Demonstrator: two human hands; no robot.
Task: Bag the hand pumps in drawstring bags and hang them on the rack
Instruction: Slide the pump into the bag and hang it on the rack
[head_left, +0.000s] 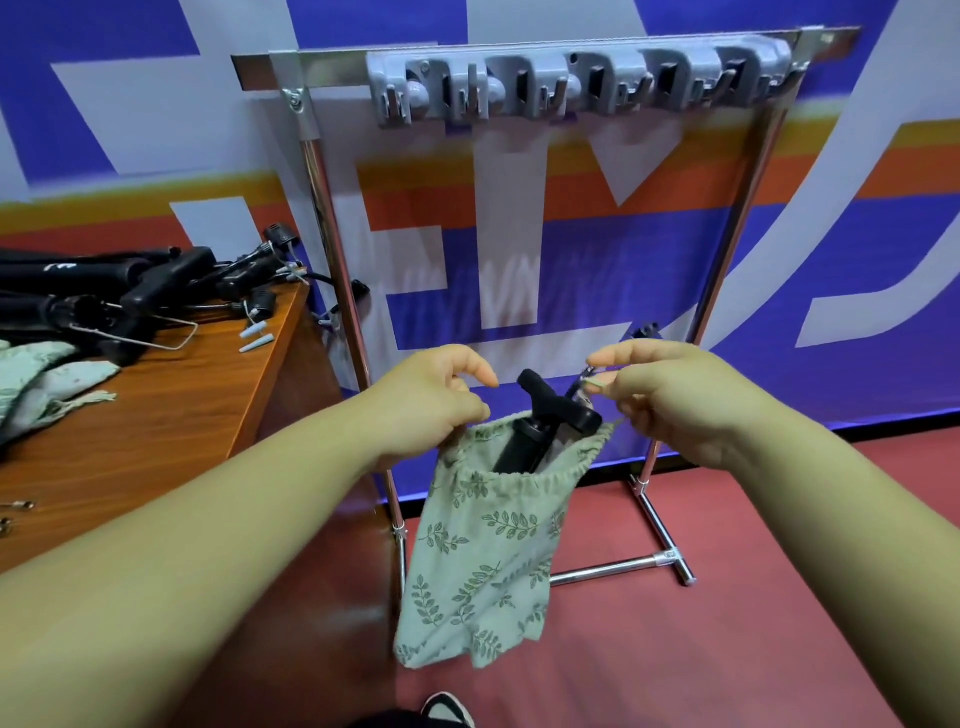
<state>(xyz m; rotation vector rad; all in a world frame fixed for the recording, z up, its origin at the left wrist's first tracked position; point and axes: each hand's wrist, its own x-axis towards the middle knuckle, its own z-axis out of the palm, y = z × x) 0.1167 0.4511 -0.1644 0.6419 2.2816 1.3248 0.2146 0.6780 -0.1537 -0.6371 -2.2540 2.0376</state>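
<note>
Two bare forearms reach forward over a red floor (675, 649), with the toe of a shoe (448, 707) at the bottom edge below them. Between the hands hangs a green leaf-print bag (488, 545), its body dangling free below the wrists and its mouth gathered but partly open. The left hand (436, 400) has its fingers curled and pinches the left side of the bag's rim. The right hand (670, 400), level with it and well apart from it, pinches the cord (597, 384) at the right side of the mouth between thumb and forefinger. One black pump (540, 421) stands in the bag, and its T-handle pokes up out of the mouth, in the gap between the two hands and nearer the right one; neither hand touches it.

Left of the arms stands a wooden table (156, 415). On it lie several more bags (47, 374) at the left edge, a heap of black pumps (130, 291) farther back and a few small white nozzles (254, 335) near the right edge.

Behind the bag stands a chrome rack (332, 234) with a grey hook strip (571, 83) along its top bar, no bag on it. A blue, white and orange banner (831, 234) fills the background.
</note>
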